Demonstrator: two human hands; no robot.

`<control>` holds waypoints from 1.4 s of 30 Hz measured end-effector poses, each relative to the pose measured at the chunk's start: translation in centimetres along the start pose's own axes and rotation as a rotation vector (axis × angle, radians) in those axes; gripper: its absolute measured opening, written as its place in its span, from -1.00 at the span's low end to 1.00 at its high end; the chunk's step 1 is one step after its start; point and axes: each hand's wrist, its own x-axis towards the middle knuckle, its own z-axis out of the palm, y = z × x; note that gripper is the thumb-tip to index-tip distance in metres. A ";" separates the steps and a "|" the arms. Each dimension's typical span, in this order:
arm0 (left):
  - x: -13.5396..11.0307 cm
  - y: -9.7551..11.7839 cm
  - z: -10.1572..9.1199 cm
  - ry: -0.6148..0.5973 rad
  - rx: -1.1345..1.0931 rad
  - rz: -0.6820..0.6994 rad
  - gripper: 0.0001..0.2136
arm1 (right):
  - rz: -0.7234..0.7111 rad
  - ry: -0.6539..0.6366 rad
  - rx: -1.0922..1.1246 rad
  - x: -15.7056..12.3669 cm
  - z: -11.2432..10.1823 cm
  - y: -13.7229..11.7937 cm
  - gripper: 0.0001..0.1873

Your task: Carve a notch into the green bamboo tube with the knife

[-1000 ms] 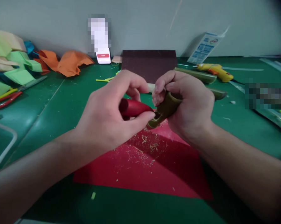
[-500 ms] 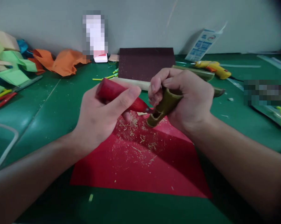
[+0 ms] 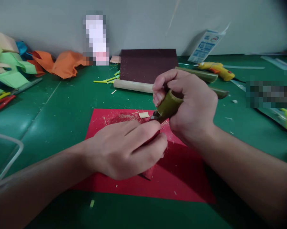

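Note:
My right hand point(image 3: 191, 105) is closed round a short green bamboo tube point(image 3: 168, 106), held tilted above a red paper sheet point(image 3: 181, 178). My left hand point(image 3: 129, 148) is closed on a red-handled carving tool point(image 3: 148, 172); only a bit of red handle shows under the fingers. The tool's metal tip meets the tube's lower end. Fine shavings lie on the red sheet, and a small pale chip point(image 3: 143, 114) lies beside the tube.
Behind lie a pale wooden dowel point(image 3: 132, 86), a dark sandpaper block point(image 3: 147, 63), more bamboo pieces point(image 3: 198, 74) and a yellow glue gun point(image 3: 217, 70). Folded coloured paper point(image 3: 12, 68) and red-handled scissors point(image 3: 2, 101) lie at left on the green mat point(image 3: 62, 108).
My left hand turned over and dropped from above the sheet to low over it, its back now up, hiding most of the red handle. The right hand and tube barely moved.

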 end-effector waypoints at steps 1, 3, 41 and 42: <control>0.1 0.0 0.1 -0.006 0.016 0.038 -0.81 | 0.004 0.003 -0.002 0.0 0.0 0.0 -0.75; 0.2 -0.1 0.1 -0.008 0.045 0.090 -0.80 | 0.007 0.004 -0.006 0.1 0.0 0.0 -0.75; 0.9 -1.6 -0.8 0.189 -0.558 -0.807 -0.81 | 0.010 -0.082 -0.003 0.3 -0.5 0.3 -0.77; 0.7 -1.8 -0.6 0.234 -0.613 -0.897 -0.81 | 0.015 -0.081 0.006 0.3 -0.5 0.3 -0.78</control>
